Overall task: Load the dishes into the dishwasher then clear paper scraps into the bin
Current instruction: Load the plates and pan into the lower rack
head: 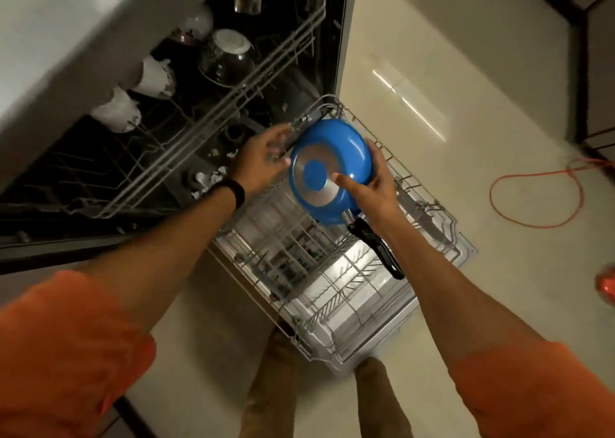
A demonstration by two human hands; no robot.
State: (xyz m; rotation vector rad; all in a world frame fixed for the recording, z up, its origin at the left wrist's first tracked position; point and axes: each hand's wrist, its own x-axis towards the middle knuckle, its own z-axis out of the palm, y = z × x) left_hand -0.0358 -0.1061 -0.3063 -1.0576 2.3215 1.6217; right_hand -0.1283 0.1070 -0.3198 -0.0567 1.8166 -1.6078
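Farthest left, below the upper rack [213, 111], our left hand [263, 161] reaches in with fingers loosely spread. Blur stops us telling whether they grip the near rim or only touch it. Next comes the pan [336, 144], hanging above the far end of the pulled-out lower rack [336, 304], tipped on edge with its base facing us. Its handle [376, 248] runs down, toward us and rightward, passing under our right hand [379, 188]. That hand holds the pan, thumb [342, 179] pressed on the base and fingers curled round the right rim. We judge the right hand carries it, so lowering depends on laying that long handle along the rack's rows.
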